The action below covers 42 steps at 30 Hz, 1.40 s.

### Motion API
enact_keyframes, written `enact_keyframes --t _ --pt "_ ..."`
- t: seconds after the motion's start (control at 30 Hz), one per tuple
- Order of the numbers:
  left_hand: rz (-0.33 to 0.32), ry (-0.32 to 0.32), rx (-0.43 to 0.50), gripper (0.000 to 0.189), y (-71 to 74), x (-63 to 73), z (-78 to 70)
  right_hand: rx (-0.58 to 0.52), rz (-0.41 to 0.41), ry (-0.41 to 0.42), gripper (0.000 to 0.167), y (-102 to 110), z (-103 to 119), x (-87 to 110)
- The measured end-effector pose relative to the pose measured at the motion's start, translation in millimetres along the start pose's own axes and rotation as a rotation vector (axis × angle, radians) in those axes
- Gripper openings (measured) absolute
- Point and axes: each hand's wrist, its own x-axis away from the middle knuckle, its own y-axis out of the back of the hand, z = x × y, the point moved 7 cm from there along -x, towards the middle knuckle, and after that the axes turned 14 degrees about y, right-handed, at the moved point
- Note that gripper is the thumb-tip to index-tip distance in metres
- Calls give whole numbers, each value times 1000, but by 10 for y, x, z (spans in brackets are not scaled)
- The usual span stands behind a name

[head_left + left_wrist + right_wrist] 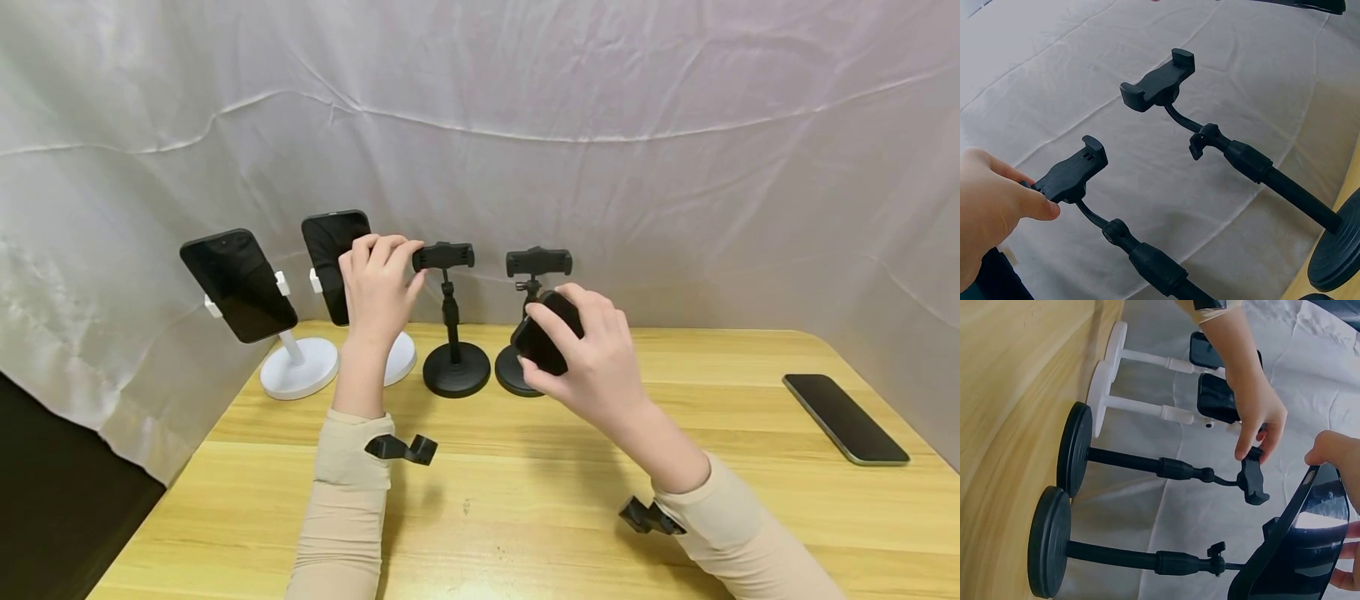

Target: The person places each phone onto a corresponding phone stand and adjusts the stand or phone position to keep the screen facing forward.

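My left hand (377, 287) pinches the left end of the clamp on a black phone stand (452, 321), thumb below and fingers above in the head view. That clamp (1072, 169) holds no phone. In my right hand (596, 358) is a black smartphone (553, 333), gripped by its edges and tilted, with its glossy side showing in the right wrist view. The phone overlaps the pole of a second black phone stand (537, 262) in the head view. This second stand's clamp (1159, 81) is also bare, and a small knob sticks out from its joint.
Two white phone stands stand at the left; the outer one (300, 371) bears a tilted smartphone (242, 287), the inner one (401, 358) another smartphone (328, 258), partly behind my left hand. A smartphone (843, 418) lies at the table's right. A pale curtain (600, 183) hangs behind.
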Motion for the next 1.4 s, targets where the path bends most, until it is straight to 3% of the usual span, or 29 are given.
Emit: enact_keyframes --t 0.53,0.9,1.4 --pt "-2 5 2 29 6 6 -28 -67 6 64 51 -131 194 -23" --pt "5 6 -10 30 -28 20 -3 -129 75 34 52 -343 234 -112" --pt "-23 -9 -5 29 -28 14 -12 -166 17 -16 51 -471 221 -304"
